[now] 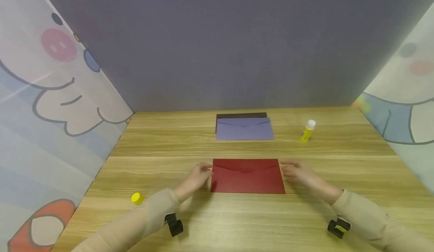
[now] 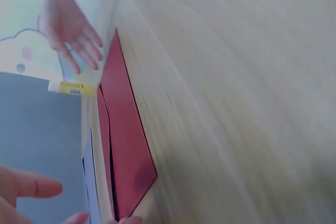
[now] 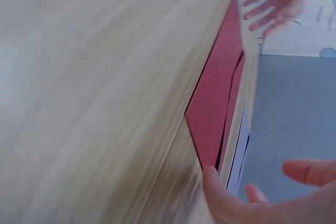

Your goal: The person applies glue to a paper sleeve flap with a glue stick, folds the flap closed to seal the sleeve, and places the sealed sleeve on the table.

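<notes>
A red envelope [image 1: 248, 180] lies flat on the table, its pointed flap along the far edge. Just at its left edge is my left hand [image 1: 197, 175], fingers loosely bent and parted from the thumb, fingertips by the upper left side. On the opposite side my right hand [image 1: 298, 173] hovers by the upper right edge with fingers spread and slightly blurred. In the right wrist view one fingertip [image 3: 210, 174] overlaps the corner of the red envelope [image 3: 214, 98]. Neither hand grips anything.
Farther back a purple envelope [image 1: 245, 130] partly covers a black envelope [image 1: 241, 115]. A glue stick [image 1: 307, 130] with a white end stands at the back right. A yellow cap [image 1: 137, 198] sits beside my left forearm. A grey panel [image 1: 237, 48] borders the wooden table [image 1: 162, 139] behind.
</notes>
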